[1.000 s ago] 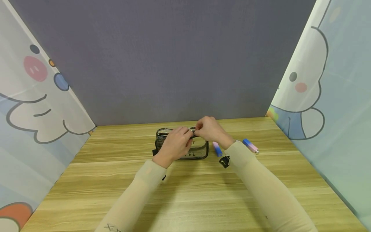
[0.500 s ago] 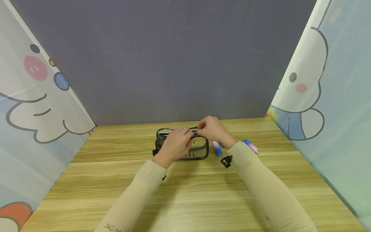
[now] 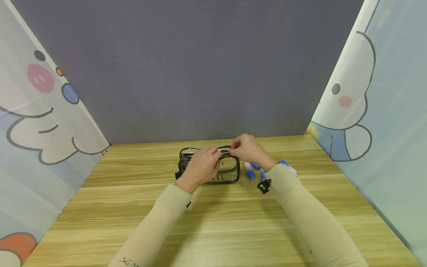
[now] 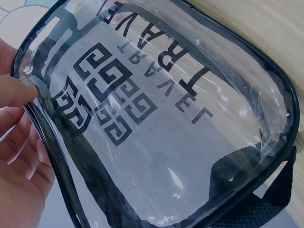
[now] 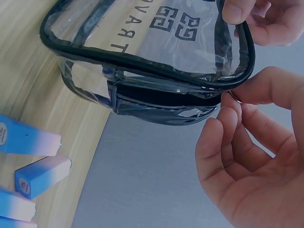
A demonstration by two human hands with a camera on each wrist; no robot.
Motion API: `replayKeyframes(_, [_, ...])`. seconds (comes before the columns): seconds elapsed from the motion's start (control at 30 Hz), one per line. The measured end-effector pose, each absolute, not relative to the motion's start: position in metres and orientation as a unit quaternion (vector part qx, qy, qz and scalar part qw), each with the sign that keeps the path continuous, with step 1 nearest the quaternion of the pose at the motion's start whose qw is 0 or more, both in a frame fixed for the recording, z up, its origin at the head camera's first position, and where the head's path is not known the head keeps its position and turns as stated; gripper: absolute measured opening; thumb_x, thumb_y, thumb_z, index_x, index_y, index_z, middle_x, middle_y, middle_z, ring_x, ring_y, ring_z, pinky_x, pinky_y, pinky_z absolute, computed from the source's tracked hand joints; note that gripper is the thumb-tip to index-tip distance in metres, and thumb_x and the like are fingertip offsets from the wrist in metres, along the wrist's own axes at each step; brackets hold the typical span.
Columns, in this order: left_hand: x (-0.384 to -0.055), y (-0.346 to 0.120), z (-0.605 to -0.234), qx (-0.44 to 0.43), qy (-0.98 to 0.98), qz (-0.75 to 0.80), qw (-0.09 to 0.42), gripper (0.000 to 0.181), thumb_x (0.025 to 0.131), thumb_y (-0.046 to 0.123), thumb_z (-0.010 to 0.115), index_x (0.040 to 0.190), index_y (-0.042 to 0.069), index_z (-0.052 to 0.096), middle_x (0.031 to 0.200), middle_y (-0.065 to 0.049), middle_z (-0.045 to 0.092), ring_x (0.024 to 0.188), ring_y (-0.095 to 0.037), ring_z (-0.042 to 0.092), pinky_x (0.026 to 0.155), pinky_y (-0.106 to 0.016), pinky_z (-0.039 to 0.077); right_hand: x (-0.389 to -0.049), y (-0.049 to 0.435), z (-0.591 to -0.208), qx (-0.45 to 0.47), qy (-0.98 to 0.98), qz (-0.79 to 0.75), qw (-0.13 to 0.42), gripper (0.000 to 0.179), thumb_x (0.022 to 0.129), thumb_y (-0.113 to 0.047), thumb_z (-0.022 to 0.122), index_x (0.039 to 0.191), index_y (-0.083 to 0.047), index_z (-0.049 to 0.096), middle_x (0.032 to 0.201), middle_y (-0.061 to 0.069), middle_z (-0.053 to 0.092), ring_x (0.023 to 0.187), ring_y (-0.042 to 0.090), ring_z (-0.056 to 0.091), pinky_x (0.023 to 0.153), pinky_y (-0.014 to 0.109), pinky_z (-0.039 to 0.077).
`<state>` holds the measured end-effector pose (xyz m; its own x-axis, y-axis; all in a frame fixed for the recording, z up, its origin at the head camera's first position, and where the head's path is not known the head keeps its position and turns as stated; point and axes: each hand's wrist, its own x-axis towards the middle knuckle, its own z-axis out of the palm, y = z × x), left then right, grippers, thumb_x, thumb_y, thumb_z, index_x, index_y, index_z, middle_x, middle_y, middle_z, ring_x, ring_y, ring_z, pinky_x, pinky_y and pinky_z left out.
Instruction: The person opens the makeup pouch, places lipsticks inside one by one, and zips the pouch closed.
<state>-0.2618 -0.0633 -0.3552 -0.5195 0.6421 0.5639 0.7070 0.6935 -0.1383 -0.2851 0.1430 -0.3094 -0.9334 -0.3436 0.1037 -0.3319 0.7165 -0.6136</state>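
A clear zip pouch [image 3: 230,173] with black piping and "TRAVEL" lettering stands on the table. My left hand [image 3: 202,167] grips its top edge; the left wrist view shows the thumb [image 4: 16,90] on the clear front, fingers behind. At the pouch's upper right corner, my right hand [image 3: 248,150] pinches a small metal zipper pull [image 5: 232,96] between thumb and forefinger. Only a bit of the pull shows. The dark zipper [image 5: 166,97] runs down the pouch's end. A black side strap [image 4: 251,204] is seen in the left wrist view.
Several small blue-and-pink boxes [image 3: 250,171] lie right of the pouch, some partly behind my right forearm. A grey panel [image 3: 213,70] rises at the table's back. Patterned curtains [image 3: 383,111] hang on both sides of the wooden table [image 3: 133,215].
My right hand has slid a little to the right along the pouch's top, uncovering more of the blue-and-pink boxes. My left hand and the pouch have stayed in place.
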Motion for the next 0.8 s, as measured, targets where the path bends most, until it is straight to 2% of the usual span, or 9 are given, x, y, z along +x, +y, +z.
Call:
replayKeyframes(0.1, [-0.262,-0.064,-0.355,-0.387,-0.87,-0.052,0.302,0.003,0.092,0.012,0.073,0.092,0.009,0.071,0.091,-0.005,0.065,0.083,-0.022,0.063,0.077,-0.036,0.056,-0.285,0.144,-0.31,-0.18,0.925,-0.335,0.012,0.012,0.092,-0.013,0.065,0.087,-0.007,0.074,0.081,0.005,0.068,0.058,0.016,0.053,0.055,0.031,0.044])
replayKeyframes(0.27, [-0.262,-0.064,-0.355,-0.388,-0.87,-0.051,0.301,0.004,0.092,0.011,0.073,0.093,0.007,0.071,0.092,-0.006,0.065,0.083,-0.022,0.064,0.077,-0.036,0.056,-0.285,0.145,-0.31,-0.176,0.924,-0.34,0.012,0.011,0.092,-0.013,0.066,0.088,-0.007,0.074,0.083,0.006,0.069,0.059,0.016,0.053,0.054,0.029,0.043])
replayKeyframes(0.8, [-0.264,-0.064,-0.357,-0.389,-0.866,-0.061,0.308,0.004,0.092,0.009,0.073,0.09,0.008,0.07,0.091,-0.005,0.065,0.082,-0.022,0.063,0.076,-0.035,0.055,-0.288,0.156,-0.314,-0.174,0.92,-0.351,0.018,0.013,0.091,-0.015,0.065,0.091,-0.006,0.075,0.089,0.006,0.071,0.07,0.02,0.057,0.063,0.034,0.048])
